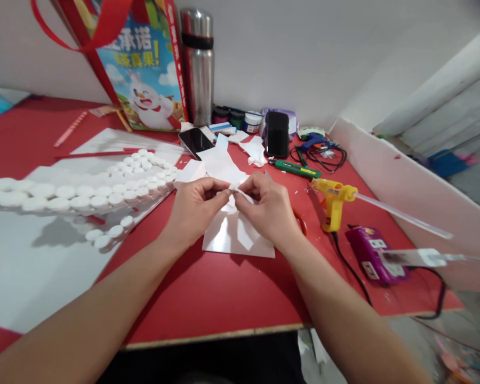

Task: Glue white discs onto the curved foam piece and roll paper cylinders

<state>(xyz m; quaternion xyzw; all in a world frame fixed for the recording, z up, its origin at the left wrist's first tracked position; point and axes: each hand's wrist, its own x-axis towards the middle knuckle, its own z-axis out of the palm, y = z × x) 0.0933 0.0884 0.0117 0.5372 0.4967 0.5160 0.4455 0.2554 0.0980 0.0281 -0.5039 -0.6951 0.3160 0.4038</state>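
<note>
My left hand (196, 208) and my right hand (270, 205) meet over the middle of the table. Thumbs and fingertips of both are closed on a small white paper piece (233, 188), partly hidden by the fingers. Under them lies a glossy white sheet (220, 239) that reflects light. Cut white paper (220, 162) lies just beyond my hands. To the left, a curved model made of white oval discs (60, 197) stands on a white board (12, 266). An orange-red ring-shaped handle (301, 221) shows partly behind my right wrist.
On the right are a yellow glue gun (333, 200) with a clear stick, a purple power box (374, 250) with cables, and a green cutter (296, 168). Behind stand a black phone (277, 133), a steel flask (199, 69) and a printed bag (144, 69). The red table's front edge (216, 337) is close.
</note>
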